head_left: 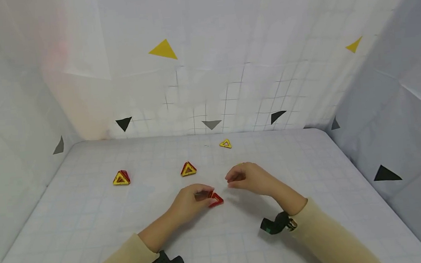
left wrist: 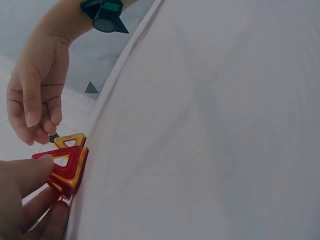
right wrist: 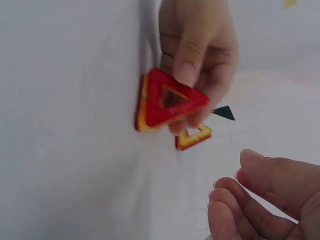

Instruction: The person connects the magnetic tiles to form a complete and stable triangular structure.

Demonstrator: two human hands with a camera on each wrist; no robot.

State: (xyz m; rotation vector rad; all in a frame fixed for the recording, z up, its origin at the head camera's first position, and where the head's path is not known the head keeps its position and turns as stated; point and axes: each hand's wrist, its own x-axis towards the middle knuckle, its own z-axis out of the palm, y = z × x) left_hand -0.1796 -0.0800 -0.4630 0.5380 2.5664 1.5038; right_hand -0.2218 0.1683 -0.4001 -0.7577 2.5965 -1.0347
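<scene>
My left hand [head_left: 188, 205] pinches a small piece built of red and yellow triangular magnetic tiles [right wrist: 154, 100] between thumb and fingers, just above or on the table. In the left wrist view its red triangle [left wrist: 74, 162] faces the camera, the thumb pressing on one corner. My right hand [head_left: 251, 179] hovers to the right, apart from the piece, its fingers loosely bent with nothing between them. In the right wrist view the right fingertips [right wrist: 225, 202] are bare.
Beyond the hands, a red and yellow triangle piece [head_left: 189, 174] lies near the middle. Another such piece [head_left: 125, 175] sits farther left. A lone yellow triangle tile [head_left: 228, 146] lies near the back. White sheeted walls [head_left: 224, 30] with yellow and dark triangle marks enclose the table.
</scene>
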